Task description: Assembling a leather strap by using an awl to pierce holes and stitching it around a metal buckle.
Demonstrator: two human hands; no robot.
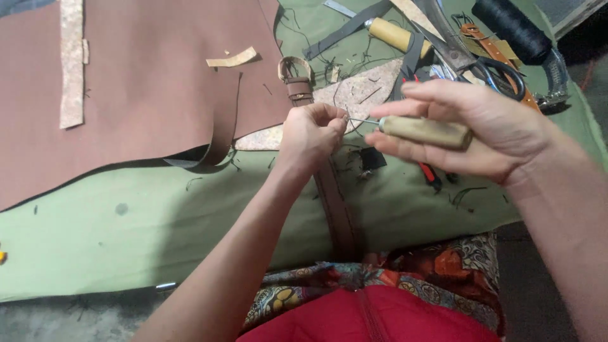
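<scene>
The left hand [311,134] pinches the brown leather strap [335,202] just below its buckle [295,68] — fingers pressed together around it, over the green tabletop [126,221]. The right hand [481,126] grips a wooden-handled awl [424,131] — its metal tip touching the strap at the left fingers.

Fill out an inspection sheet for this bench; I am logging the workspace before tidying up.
Surface: green cloth, flecked with dark scraps.
Job's things: brown strap with buckle; wooden-handled awl, metal tip toward the strap.
Clutter: brown leather sheet, cork strip, scissors, black thread spool, second wooden handle.
Grippers: left hand pinches the strap; right hand holds the awl.
Cables: nothing seen.
Surroundings: red and patterned clothing, grey floor.
</scene>
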